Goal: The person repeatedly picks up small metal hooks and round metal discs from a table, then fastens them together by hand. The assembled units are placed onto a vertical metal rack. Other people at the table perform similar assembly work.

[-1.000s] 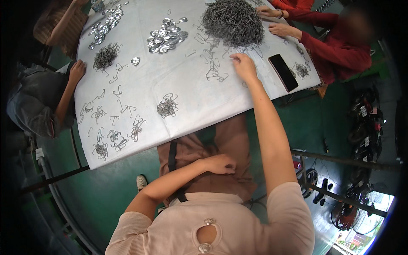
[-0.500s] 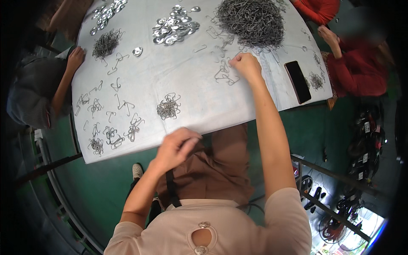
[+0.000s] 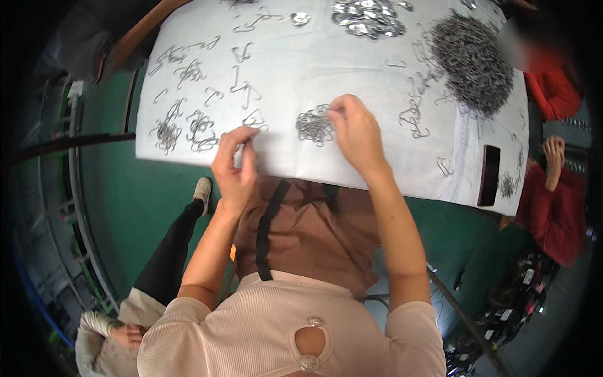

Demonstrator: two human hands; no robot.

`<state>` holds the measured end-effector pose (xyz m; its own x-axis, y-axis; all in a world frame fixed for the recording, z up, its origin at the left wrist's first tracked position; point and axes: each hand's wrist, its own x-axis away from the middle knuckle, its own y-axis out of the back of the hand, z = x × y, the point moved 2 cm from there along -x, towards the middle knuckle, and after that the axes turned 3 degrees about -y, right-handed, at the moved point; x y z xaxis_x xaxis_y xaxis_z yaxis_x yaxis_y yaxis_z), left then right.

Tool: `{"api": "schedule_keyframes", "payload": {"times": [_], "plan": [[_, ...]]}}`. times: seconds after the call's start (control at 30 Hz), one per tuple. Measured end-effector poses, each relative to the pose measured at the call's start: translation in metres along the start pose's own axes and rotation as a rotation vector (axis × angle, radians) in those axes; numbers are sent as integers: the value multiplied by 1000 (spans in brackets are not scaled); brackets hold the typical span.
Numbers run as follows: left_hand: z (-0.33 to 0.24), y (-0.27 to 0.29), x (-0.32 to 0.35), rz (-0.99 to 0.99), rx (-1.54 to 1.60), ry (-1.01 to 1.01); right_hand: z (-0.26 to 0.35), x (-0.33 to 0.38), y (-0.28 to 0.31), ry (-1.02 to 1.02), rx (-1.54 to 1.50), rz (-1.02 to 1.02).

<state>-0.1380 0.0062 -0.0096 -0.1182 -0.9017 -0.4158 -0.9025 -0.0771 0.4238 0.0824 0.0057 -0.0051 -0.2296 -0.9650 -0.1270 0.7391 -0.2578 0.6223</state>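
My right hand (image 3: 358,135) reaches over the table, thumb and fingertips pinched at the right edge of a small heap of bent wire hooks (image 3: 313,127). What sits between those fingertips is too small to make out. To its left, my left hand (image 3: 233,168) is at the table's near edge, fingers curled and thumb close to the forefinger. Its fingertips meet a few loose wire hooks (image 3: 254,118), partly covered by the hand. Whether a hook is in that pinch is hidden. Further left lie small clusters of hooks (image 3: 201,132).
A large mound of wire hooks (image 3: 474,66) is at the far right of the white-covered table (image 3: 352,164). Shiny round metal pieces (image 3: 367,17) are piled at the back. A phone (image 3: 488,176) lies near the right edge. Other people sit or stand around the table.
My right hand has come back from the hooks beside the large mound to the small heap. My left hand has risen from the table's edge to the loose hooks. The view has shifted left.
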Motion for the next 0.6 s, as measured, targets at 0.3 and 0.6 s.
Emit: {"api": "schedule_keyframes", "payload": {"times": [0.3,0.6], "plan": [[30,52,12,-34,-177,89,46,2,-80,194,66,157],[27,40,9,112,-349,124,48,-28,-90,199,213,68]]}}
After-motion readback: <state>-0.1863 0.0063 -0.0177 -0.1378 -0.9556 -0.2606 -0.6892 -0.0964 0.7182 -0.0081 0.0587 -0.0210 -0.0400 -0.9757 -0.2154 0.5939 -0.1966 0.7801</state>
